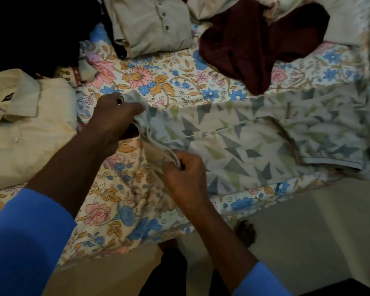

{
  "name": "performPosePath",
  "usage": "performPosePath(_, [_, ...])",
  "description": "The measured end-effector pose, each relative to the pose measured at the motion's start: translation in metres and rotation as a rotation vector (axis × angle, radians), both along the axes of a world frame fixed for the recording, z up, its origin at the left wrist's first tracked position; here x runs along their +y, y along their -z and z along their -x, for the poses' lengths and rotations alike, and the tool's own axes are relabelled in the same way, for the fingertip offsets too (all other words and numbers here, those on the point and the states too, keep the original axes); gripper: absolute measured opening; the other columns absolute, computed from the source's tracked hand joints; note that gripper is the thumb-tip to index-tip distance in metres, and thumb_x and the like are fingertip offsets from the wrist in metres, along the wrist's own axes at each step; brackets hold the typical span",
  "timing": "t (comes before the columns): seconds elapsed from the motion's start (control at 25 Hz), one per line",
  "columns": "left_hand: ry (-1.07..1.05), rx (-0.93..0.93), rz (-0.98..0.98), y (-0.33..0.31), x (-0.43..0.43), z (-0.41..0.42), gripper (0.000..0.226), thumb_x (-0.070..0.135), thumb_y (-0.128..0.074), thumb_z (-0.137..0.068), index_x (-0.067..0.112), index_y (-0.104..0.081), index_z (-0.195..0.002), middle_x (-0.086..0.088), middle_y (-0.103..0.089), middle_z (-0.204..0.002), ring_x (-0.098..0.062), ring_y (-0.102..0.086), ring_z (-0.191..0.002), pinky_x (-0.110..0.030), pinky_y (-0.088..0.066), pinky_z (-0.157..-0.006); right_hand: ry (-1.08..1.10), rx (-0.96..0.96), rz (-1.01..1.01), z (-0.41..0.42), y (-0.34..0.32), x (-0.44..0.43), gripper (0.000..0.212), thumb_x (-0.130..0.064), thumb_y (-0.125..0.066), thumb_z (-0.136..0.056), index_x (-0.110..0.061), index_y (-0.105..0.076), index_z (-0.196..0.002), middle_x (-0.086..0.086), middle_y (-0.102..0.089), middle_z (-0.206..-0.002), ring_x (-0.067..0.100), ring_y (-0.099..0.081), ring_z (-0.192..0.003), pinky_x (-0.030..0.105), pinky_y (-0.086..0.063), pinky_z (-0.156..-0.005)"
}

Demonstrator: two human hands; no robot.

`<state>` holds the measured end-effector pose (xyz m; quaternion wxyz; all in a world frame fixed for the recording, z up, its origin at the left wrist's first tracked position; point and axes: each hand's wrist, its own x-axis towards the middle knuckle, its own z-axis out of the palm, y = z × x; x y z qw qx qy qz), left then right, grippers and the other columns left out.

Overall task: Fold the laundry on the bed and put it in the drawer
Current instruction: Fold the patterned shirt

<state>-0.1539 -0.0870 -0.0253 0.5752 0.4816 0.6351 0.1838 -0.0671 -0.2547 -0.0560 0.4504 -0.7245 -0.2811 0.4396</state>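
Pinching one end of the pale shirt with grey and green triangles [233, 144], the left hand [115, 118] and right hand [186, 174] both hold it tight — the rest lies spread on the flowery bed sheet [158, 77]. If one hand tugs harder, the shirt may bunch up and fold crooked.

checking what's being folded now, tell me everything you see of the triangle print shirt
The shirt is pale, thin-looking cloth printed with grey and green triangles, with a hemmed sleeve showing. It lies spread rightward across the floral sheet. One end is bunched, gripped by the left hand and pinched by the right hand.
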Motion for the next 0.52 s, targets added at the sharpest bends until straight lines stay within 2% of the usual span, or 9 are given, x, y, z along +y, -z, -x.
performPosePath(0.12, [-0.013,-0.134,0.073,-0.019,-0.016,-0.083,0.014,0.011,-0.075,-0.092,0.015,-0.064,-0.099,-0.01,-0.073,-0.094,-0.02,-0.076,-0.074,-0.033,-0.062,-0.06,0.173,0.136,0.04,-0.08,-0.019,-0.032,0.031,-0.005,-0.061,-0.087,-0.012,-0.054,-0.058,-0.001,-0.043,-0.052,0.012,-0.039,-0.048,0.025,-0.032,-0.047])
performPosePath(0.2, [0.025,-0.138,0.12,-0.016,-0.033,-0.143,0.014,0.007,-0.075,-0.09,0.012,-0.063,-0.094,-0.013,-0.072,-0.09,-0.017,-0.074,-0.064,-0.03,-0.06,-0.054,0.275,0.088,0.061,-0.133,-0.014,-0.052,0.018,-0.012,-0.062,-0.078,0.0,-0.06,-0.065,0.007,-0.048,-0.058,0.018,-0.043,-0.053,0.03,-0.036,-0.052])
performPosePath(0.24, [0.064,-0.115,0.129,-0.01,-0.042,-0.171,0.013,0.006,-0.075,-0.088,0.009,-0.064,-0.094,-0.015,-0.073,-0.09,-0.018,-0.073,-0.062,-0.031,-0.06,-0.051,0.326,0.069,0.088,-0.158,-0.008,-0.062,0.019,-0.016,-0.061,-0.074,0.003,-0.062,-0.07,0.009,-0.049,-0.061,0.019,-0.044,-0.057,0.034,-0.036,-0.056])
performPosePath(0.36, [0.155,-0.113,0.186,0.012,-0.069,-0.239,0.023,0.009,-0.076,-0.081,0.003,-0.065,-0.101,-0.024,-0.073,-0.102,-0.031,-0.076,-0.08,-0.046,-0.066,-0.064,0.399,0.049,0.167,-0.215,0.013,-0.087,0.012,-0.008,-0.061,-0.082,-0.01,-0.071,-0.075,0.013,-0.058,-0.07,0.021,-0.051,-0.065,0.038,-0.041,-0.062])
performPosePath(0.44, [0.154,-0.222,0.291,0.023,-0.08,-0.263,0.023,0.016,-0.074,-0.091,0.008,-0.067,-0.111,-0.016,-0.075,-0.103,-0.026,-0.076,-0.085,-0.036,-0.064,-0.069,0.374,0.024,0.178,-0.236,0.02,-0.098,0.041,0.004,-0.055,-0.086,-0.029,-0.077,-0.077,0.015,-0.071,-0.083,0.025,-0.062,-0.074,0.039,-0.051,-0.065])
performPosePath(0.48, [0.129,-0.262,0.301,0.027,-0.084,-0.268,0.021,0.021,-0.071,-0.095,0.012,-0.067,-0.114,-0.01,-0.076,-0.1,-0.022,-0.075,-0.087,-0.032,-0.062,-0.069,0.368,0.03,0.166,-0.244,0.022,-0.103,0.051,0.007,-0.054,-0.087,-0.039,-0.077,-0.083,0.009,-0.075,-0.088,0.024,-0.068,-0.08,0.041,-0.057,-0.07])
performPosePath(0.52, [0.098,-0.239,0.223,0.031,-0.088,-0.268,0.018,0.026,-0.069,-0.097,0.016,-0.068,-0.113,-0.005,-0.077,-0.098,-0.02,-0.075,-0.088,-0.032,-0.061,-0.07,0.358,0.047,0.153,-0.251,0.024,-0.106,0.054,0.006,-0.055,-0.087,-0.044,-0.076,-0.088,0.002,-0.077,-0.089,0.021,-0.071,-0.085,0.041,-0.059,-0.075])
